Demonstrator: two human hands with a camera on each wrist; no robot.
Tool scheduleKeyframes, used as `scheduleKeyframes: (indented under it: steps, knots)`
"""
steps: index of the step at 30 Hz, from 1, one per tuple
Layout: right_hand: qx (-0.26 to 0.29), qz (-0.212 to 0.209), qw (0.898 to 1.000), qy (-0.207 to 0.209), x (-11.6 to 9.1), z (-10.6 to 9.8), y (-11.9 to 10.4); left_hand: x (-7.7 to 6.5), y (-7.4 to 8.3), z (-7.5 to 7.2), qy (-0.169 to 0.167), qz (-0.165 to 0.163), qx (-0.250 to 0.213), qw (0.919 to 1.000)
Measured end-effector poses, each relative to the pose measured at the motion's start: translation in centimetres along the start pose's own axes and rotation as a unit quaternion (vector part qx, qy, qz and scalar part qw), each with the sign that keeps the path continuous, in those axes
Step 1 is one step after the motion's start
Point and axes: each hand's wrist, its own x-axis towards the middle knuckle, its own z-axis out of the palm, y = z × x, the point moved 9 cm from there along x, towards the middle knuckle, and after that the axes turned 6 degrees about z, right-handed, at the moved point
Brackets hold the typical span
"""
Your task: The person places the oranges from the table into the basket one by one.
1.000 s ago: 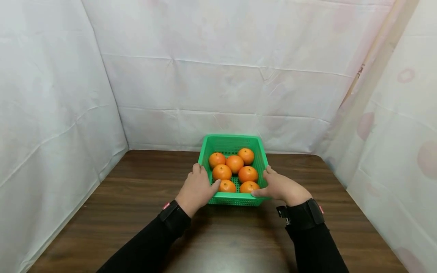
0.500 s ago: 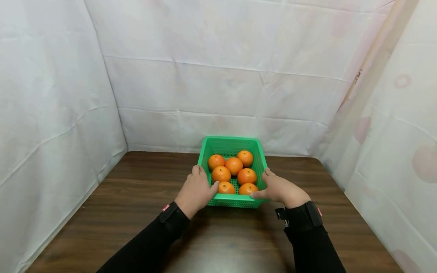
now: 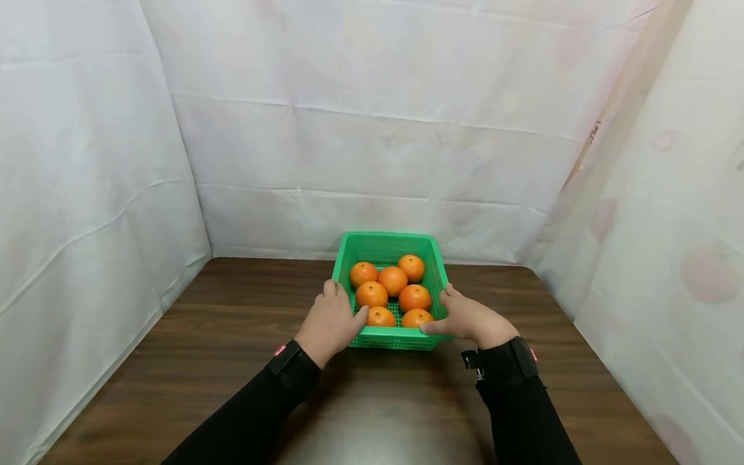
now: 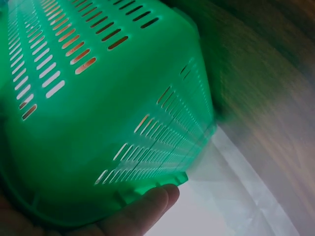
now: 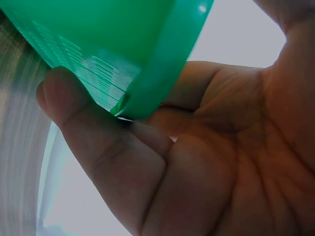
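A green plastic basket [image 3: 395, 332] stands toward the back of the table, with several oranges [image 3: 392, 281] lying inside. My left hand [image 3: 328, 326] grips its near left corner, thumb over the rim and fingers along the outer side. At the near right corner my right hand [image 3: 473, 321] holds the rim the same way. The left wrist view shows fingertips [image 4: 160, 199] beneath the rim, beside the slotted basket wall [image 4: 88, 118]. In the right wrist view, fingers [image 5: 110, 147] lie against the outside of the basket's side, below its smooth rim [image 5: 170, 64].
The dark wood-grain table [image 3: 232, 349] extends on both sides and in front of the basket. White sheeting [image 3: 325, 155] hangs close behind the basket and along the left and right sides of the table.
The head view has shifted slightly, so everything sits a little further left in it. Both hands keep their hold, and the basket keeps about the same place on the table.
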Motion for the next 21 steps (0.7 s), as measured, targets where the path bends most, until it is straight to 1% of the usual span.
scheduleKeyframes:
  steps: [2,6,9,12,14,16,19,21]
  knots:
    - [0.007,0.000,1.000,-0.003,0.4,-0.1,0.2,0.3,-0.2,0.2,-0.006,-0.005,0.001,1.0000]
    - [-0.001,0.008,1.000,-0.002,1.3,-0.6,0.7,1.4,-0.1,0.5,-0.013,0.004,0.005,0.9999]
    - [-0.026,0.013,1.000,-0.007,2.1,-1.1,0.7,2.3,-0.3,0.7,-0.017,0.012,0.016,0.9996]
    - [-0.060,0.012,0.998,-0.021,3.0,-1.4,0.2,3.1,-0.9,0.8,-0.039,0.017,0.033,0.9985]
    - [-0.085,0.008,0.996,-0.028,3.7,-1.9,-0.4,4.0,-1.1,0.4,-0.057,0.033,0.059,0.9961]
    - [-0.118,0.006,0.993,-0.027,4.3,-2.5,-0.9,5.2,-1.1,-0.2,-0.070,0.057,0.095,0.9914]
    - [-0.161,0.000,0.987,-0.012,5.3,-3.9,-1.8,7.6,-1.3,-1.5,-0.079,0.097,0.117,0.9852]
    - [-0.176,-0.008,0.984,0.013,6.0,-5.2,-2.4,9.1,-1.7,-2.5,-0.083,0.115,0.112,0.9836]
